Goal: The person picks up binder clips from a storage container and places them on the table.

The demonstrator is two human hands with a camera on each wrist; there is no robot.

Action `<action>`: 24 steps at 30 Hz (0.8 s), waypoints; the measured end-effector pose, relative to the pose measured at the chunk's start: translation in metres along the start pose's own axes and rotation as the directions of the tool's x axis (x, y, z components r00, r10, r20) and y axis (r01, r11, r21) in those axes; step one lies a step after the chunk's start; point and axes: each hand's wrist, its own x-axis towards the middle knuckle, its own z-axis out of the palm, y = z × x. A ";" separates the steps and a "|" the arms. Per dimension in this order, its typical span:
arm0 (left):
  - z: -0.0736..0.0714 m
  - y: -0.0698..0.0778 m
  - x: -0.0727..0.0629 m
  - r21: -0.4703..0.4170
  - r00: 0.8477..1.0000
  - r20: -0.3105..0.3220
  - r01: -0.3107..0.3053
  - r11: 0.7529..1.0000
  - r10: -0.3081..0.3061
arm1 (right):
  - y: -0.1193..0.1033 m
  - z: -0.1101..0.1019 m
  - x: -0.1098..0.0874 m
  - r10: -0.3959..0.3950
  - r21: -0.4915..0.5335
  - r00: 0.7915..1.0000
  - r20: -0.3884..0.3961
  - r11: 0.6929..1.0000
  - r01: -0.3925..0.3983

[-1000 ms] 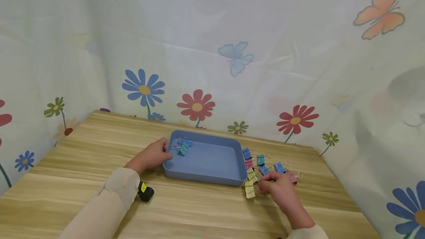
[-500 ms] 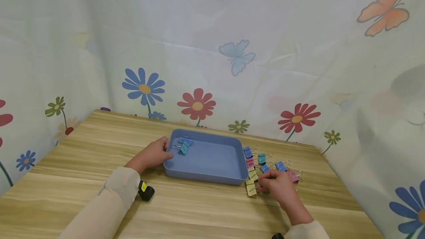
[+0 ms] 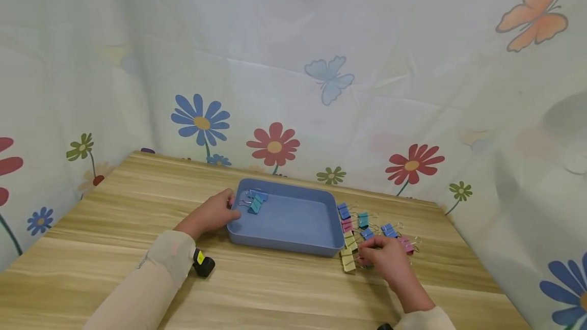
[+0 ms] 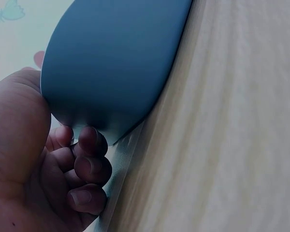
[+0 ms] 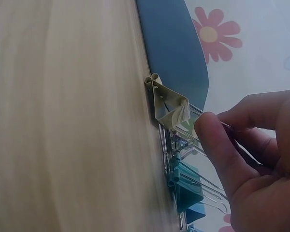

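Note:
My left hand grips the left end of a shallow blue tray, its thumb over the rim. In the left wrist view, curled fingers lie against the outside of the tray. A teal binder clip and a blue binder clip lie inside at the tray's left. Off its right end, my right hand pinches the wire handle of a yellow binder clip. The right wrist view has this yellow clip near the tabletop, beside the tray's outer wall.
Several more binder clips lie right of the tray: blue, pink, teal, another yellow, and a pink one farthest right. The wooden table ends at a flower-printed curtain.

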 end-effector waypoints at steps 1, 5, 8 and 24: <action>0.000 0.000 0.000 -0.001 1.000 0.000 0.003 1.000 -0.003 | 0.000 0.000 0.000 -0.001 -0.003 1.000 0.001 1.000 0.001; 0.000 0.000 0.001 0.000 1.000 0.003 0.009 1.000 -0.009 | -0.001 -0.001 -0.001 -0.005 -0.006 1.000 0.002 1.000 0.005; 0.001 -0.001 0.001 0.002 1.000 0.002 0.013 1.000 -0.013 | -0.001 -0.002 -0.001 -0.015 -0.012 1.000 0.004 1.000 0.015; 0.000 0.002 0.000 0.010 1.000 -0.005 0.018 1.000 -0.018 | -0.013 -0.018 -0.005 -0.247 -0.400 0.968 -0.040 0.892 0.211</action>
